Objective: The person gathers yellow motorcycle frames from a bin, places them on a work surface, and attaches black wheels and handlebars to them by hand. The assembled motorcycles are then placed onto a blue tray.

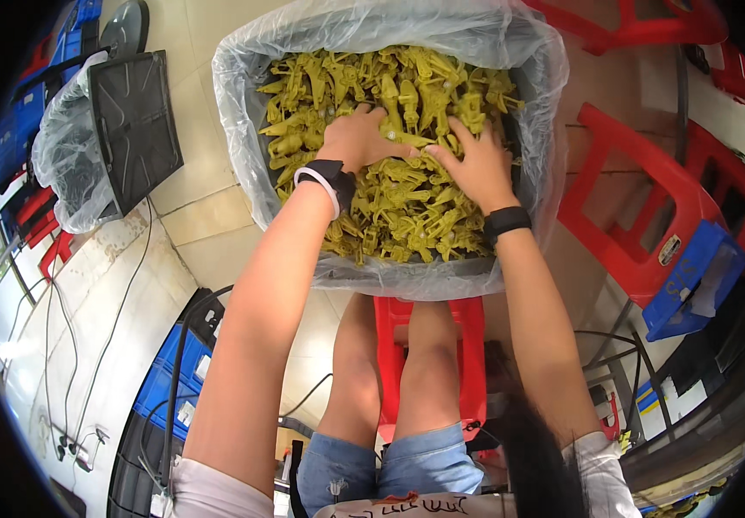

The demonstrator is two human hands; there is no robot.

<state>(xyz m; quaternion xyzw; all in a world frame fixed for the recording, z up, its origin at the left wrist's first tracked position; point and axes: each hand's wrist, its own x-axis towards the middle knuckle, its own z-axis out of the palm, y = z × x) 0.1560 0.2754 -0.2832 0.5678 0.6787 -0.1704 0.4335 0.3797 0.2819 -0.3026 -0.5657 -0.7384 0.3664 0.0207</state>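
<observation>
A large bin lined with clear plastic (pixel 244 104) stands in front of my knees. Heaped inside it are many small olive-yellow moulded plastic figures (pixel 407 203), tangled together. My left hand (pixel 357 140) lies on the heap left of centre, its thumb stretched toward the middle and its fingertips among the pieces. To the right, my right hand (pixel 481 166) rests on the heap with fingers spread and thumb pointing inward. The two thumbs nearly meet over the pile. I see no piece gripped in either hand. Dark bands circle both wrists.
A second bin (pixel 135 129), dark and plastic-lined, sits at the far left. Red plastic stools (pixel 640 207) stand at the right beside a blue box (pixel 696 281). Cables (pixel 66 319) trail over the pale surface at left. Blue crates (pixel 169 380) are near my left arm.
</observation>
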